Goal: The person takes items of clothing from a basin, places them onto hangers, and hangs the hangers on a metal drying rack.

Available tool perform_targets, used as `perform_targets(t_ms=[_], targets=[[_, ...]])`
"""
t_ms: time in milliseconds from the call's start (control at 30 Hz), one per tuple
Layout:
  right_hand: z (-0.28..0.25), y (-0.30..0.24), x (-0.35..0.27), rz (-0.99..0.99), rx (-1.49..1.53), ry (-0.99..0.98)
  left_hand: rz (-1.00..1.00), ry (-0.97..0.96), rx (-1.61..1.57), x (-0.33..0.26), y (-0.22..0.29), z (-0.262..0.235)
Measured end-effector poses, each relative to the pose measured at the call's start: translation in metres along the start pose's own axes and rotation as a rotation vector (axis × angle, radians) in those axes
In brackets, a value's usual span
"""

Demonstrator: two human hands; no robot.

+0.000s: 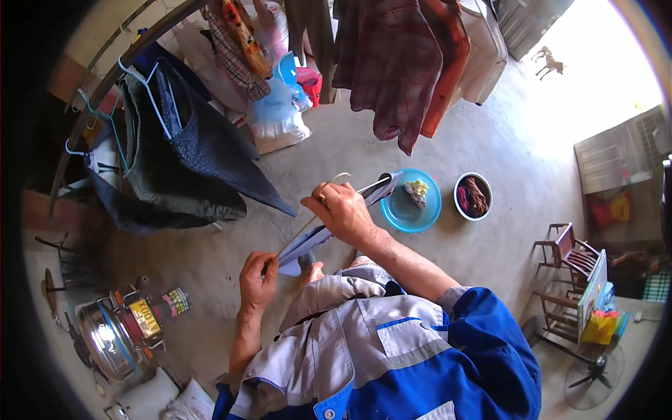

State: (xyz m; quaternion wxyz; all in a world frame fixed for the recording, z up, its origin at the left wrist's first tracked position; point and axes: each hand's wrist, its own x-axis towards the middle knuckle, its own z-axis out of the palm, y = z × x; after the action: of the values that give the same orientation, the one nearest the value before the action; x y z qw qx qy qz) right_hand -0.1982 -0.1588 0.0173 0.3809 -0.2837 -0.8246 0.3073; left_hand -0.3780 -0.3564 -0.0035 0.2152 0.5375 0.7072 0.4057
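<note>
Both hands gripping one pale cloth [308, 241] stretched over a wire hanger [350, 187]: right hand [343, 210] clenched around cloth and hanger at the upper end, left hand [257, 278] pinching the lower edge. Held above concrete floor [490, 154], just left of a blue basin [411, 201] and a smaller bowl [473, 197] of wet clothes. Dark garments [189, 154] hung on a rail at left, shirts [399, 63] overhead, metal pot [105, 339] near the lower-left edge.
</note>
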Motion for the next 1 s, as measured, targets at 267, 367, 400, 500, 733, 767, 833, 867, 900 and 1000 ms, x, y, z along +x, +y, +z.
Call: perform_targets(t_ms=[267,367,400,500,733,767,833,867,900,1000], targets=[[-0.045,0.007,0.007,-0.129,-0.032,-0.055,0.146,0.218,0.101,-0.002,0.0,0.004],[-0.062,0.042,0.009,0.027,-0.098,0.166,0.178,0.241,0.117,0.005,0.004,-0.009],[-0.066,0.052,0.009,0.112,-0.052,0.241,0.181,0.235,0.119,0.006,0.006,-0.011],[-0.073,0.071,0.018,0.291,-0.131,0.27,0.173,0.219,0.106,0.01,0.01,-0.016],[-0.054,0.085,0.045,0.222,-0.071,0.17,0.212,0.266,0.106,0.022,0.013,-0.012],[-0.053,0.084,0.047,0.218,-0.072,0.171,0.193,0.296,0.1,0.023,0.015,-0.011],[-0.052,0.081,0.054,0.177,-0.049,0.145,0.181,0.335,0.097,0.023,0.018,-0.012],[-0.051,0.089,0.054,0.104,-0.091,0.125,0.184,0.333,0.109,0.025,0.019,-0.011],[-0.048,0.097,0.054,0.081,-0.122,0.153,0.188,0.331,0.12,0.027,0.02,-0.009],[-0.033,0.07,0.049,0.049,-0.149,0.23,0.129,0.353,0.151,0.021,0.021,-0.006]])
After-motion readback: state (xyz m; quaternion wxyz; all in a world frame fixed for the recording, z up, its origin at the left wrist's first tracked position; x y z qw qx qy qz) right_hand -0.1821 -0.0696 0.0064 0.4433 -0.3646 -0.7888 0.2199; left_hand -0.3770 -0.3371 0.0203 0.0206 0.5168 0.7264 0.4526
